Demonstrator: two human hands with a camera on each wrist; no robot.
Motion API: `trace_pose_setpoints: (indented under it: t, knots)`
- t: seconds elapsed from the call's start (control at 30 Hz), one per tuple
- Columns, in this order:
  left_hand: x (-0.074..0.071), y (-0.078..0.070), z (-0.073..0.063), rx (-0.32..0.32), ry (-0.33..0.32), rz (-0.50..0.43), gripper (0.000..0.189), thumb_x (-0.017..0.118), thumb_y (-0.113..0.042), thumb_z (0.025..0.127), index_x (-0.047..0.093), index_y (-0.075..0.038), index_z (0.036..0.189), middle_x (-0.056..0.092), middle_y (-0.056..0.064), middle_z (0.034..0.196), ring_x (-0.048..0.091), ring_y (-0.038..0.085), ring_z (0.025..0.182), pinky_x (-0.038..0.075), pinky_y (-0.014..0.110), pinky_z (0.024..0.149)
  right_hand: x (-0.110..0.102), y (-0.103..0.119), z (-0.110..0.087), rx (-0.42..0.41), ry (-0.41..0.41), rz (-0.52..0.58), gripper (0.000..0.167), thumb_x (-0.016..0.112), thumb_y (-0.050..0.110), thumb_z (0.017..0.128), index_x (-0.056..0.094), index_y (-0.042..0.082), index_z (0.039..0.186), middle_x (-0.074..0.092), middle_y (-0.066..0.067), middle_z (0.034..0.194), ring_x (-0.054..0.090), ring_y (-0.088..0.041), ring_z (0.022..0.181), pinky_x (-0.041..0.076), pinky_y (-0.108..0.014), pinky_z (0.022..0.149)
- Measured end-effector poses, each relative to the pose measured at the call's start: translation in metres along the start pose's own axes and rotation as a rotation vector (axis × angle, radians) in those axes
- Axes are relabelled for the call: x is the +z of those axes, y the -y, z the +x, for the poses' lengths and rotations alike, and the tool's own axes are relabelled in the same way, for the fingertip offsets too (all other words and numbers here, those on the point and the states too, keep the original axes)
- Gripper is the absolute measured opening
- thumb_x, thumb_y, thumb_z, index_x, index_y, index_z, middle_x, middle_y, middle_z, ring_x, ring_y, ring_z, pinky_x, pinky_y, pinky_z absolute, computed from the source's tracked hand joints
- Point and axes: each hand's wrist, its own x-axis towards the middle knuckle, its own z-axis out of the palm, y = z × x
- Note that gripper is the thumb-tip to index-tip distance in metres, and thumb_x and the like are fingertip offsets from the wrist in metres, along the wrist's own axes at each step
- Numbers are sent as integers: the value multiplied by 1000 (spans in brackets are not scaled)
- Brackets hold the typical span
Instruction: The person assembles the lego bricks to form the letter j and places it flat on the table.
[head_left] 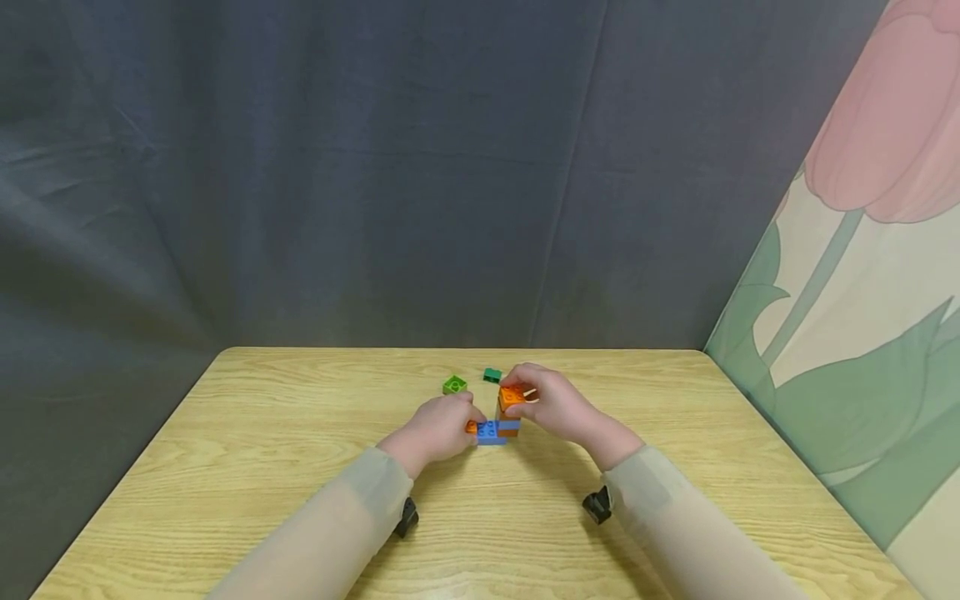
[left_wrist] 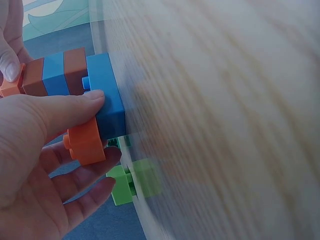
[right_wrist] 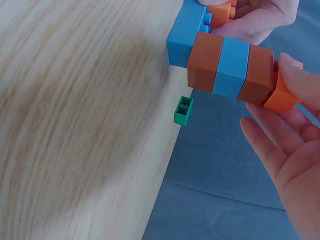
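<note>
A long blue brick (head_left: pixel 491 432) lies on the table with a tower on its right end. The tower stacks a brown brick (right_wrist: pixel 205 62), a blue brick (right_wrist: pixel 231 67), another brown brick (right_wrist: pixel 256 75) and an orange brick (right_wrist: pixel 282 95) on top. My right hand (head_left: pixel 555 404) pinches that top orange brick between thumb and fingers. My left hand (head_left: pixel 442 427) grips the long blue brick's left part, thumb (left_wrist: pixel 75 107) against its near side. A second orange brick (left_wrist: pixel 86 141) is at that left end, partly covered by the hand, with fingers curled behind it.
A light green brick (head_left: pixel 454 384) lies beyond my left hand. Farther back is a dark green brick (head_left: pixel 492 375), behind the tower. The wooden table (head_left: pixel 300 400) ends at a dark curtain (head_left: pixel 390 208), with a tulip-patterned wall (head_left: pixel 847 292) on the right.
</note>
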Motion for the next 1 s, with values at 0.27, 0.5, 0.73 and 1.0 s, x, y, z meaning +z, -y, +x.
trace_pose_setpoints:
  t: [0.27, 0.5, 0.73, 1.0]
  knots:
    - [2, 1, 1, -8, 4, -2, 24, 76, -19, 88, 77, -15, 113, 59, -2, 103, 51, 12, 81, 47, 31, 79, 1, 2, 2, 14, -1, -6, 26, 77, 3, 84, 67, 9, 107, 61, 0, 105, 62, -23, 102, 54, -38, 83]
    - [2, 0, 1, -17, 8, -1, 24, 76, -19, 89, 77, -16, 113, 60, -2, 106, 52, 11, 82, 47, 31, 80, 1, 2, 3, 13, 6, -22, 25, 78, 3, 83, 67, 10, 105, 61, 1, 104, 62, -23, 100, 54, -38, 84]
    - [1, -1, 0, -19, 5, -2, 25, 76, -19, 89, 76, -16, 113, 63, 1, 116, 59, 16, 95, 48, 35, 87, -1, 6, 6, 14, 38, -52, 27, 79, 3, 82, 67, 10, 105, 62, 1, 102, 62, -22, 98, 53, -42, 85]
    - [3, -1, 2, -15, 5, -7, 26, 76, -19, 89, 76, -16, 114, 63, 3, 123, 59, 18, 104, 47, 37, 92, -5, 9, 6, 17, 91, -103, 29, 78, 2, 83, 65, 10, 109, 63, 4, 99, 61, -19, 98, 53, -37, 84]
